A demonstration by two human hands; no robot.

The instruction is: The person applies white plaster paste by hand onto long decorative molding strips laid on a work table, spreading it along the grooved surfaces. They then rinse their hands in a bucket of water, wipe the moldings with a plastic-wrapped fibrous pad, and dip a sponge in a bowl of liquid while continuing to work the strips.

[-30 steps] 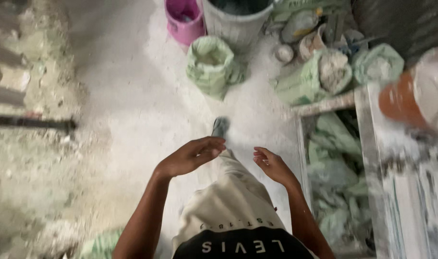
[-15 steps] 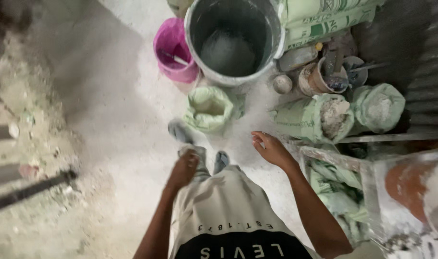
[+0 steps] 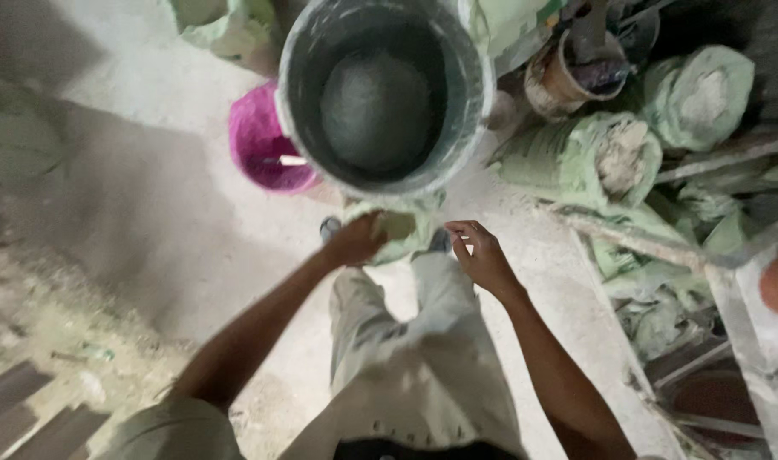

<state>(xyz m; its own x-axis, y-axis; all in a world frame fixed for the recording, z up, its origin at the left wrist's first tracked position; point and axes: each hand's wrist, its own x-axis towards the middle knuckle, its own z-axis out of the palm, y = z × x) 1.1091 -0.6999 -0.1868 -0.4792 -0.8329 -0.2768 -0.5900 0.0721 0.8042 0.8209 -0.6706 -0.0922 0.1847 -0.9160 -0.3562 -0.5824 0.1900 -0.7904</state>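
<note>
At the middle of the frame, I have both hands down at a small green sack (image 3: pixel 399 232) that sits on the dusty floor (image 3: pixel 150 213) just below the big grey bucket (image 3: pixel 380 94). A second ago that sack lay well up the frame and my hands hung free at my waist; now I have walked up and bent to it. My left hand (image 3: pixel 355 240) touches the sack's open mouth, fingers curled on its rim, though blur keeps me from telling how firm the grip is. My right hand (image 3: pixel 481 254) hovers loosely open just beside the sack's right edge, holding nothing. A pink bucket (image 3: pixel 265 145) stands to the left of the grey one, and more green sacks (image 3: pixel 593 158) crowd the upper right.
</note>
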